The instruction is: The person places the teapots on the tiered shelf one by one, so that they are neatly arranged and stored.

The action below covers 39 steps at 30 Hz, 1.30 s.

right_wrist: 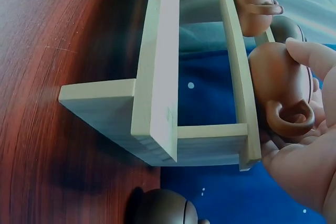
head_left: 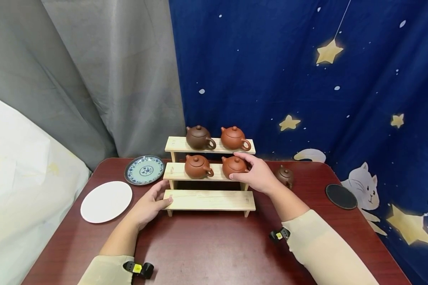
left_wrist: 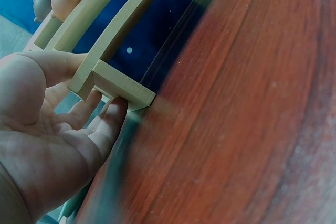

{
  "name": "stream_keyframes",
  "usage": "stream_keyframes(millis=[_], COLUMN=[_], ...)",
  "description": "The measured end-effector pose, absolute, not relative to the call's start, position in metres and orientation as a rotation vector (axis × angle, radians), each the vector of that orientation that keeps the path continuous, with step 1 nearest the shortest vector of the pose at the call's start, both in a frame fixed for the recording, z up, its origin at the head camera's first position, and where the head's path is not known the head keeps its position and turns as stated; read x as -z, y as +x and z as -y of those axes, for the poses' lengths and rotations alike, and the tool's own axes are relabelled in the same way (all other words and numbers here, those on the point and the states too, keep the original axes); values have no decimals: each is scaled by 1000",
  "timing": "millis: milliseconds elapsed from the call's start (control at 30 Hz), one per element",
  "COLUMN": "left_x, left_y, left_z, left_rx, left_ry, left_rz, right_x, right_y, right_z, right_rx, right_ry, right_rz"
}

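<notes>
A three-tier wooden display stand (head_left: 208, 200) holds reddish-brown and dark brown clay teapots. My right hand (head_left: 258, 174) grips the right teapot (head_left: 232, 168) of the middle tier, thumb and fingers on opposite sides of its body. The right wrist view shows this teapot (right_wrist: 281, 77) sitting on the shelf board, its handle towards the palm. At the stand's left end, my left hand (head_left: 151, 204) holds the lowest board, thumb on top; in the left wrist view its fingers (left_wrist: 110, 124) curl against the stand's leg (left_wrist: 123, 85). Beside the held teapot stands another reddish teapot (head_left: 196, 168).
The top tier carries a dark brown teapot (head_left: 197, 138) and a reddish one (head_left: 232, 139). Another dark teapot (head_left: 284, 176) stands on the table right of the stand. A patterned plate (head_left: 144, 170) and a white plate (head_left: 107, 202) lie left; a black round coaster (head_left: 341, 196) lies far right.
</notes>
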State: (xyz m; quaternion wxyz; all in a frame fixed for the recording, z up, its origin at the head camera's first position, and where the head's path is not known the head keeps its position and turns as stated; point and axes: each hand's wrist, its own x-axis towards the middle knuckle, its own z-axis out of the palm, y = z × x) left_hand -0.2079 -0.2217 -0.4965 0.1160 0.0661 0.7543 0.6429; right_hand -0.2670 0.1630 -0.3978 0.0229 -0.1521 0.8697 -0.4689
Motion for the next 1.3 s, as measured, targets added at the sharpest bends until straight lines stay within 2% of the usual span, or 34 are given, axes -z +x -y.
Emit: stream_keyframes(millis=[667,1067,1300], left_x=[498,496,497], left_y=[-207,-210,-210], left_z=[222,223,223], left_rx=[-1869,-1862,-1862], left_ry=[196,188,180], left_rz=[-2220,-2221,-2217], right_x=[401,395,411], right_y=[-268,-248,-244], right_z=[-159,-199,-239], right_rx=[1582,1658,1738], right_ry=[-512,-509,-404], right_rz=[-2589,-2620,-2747])
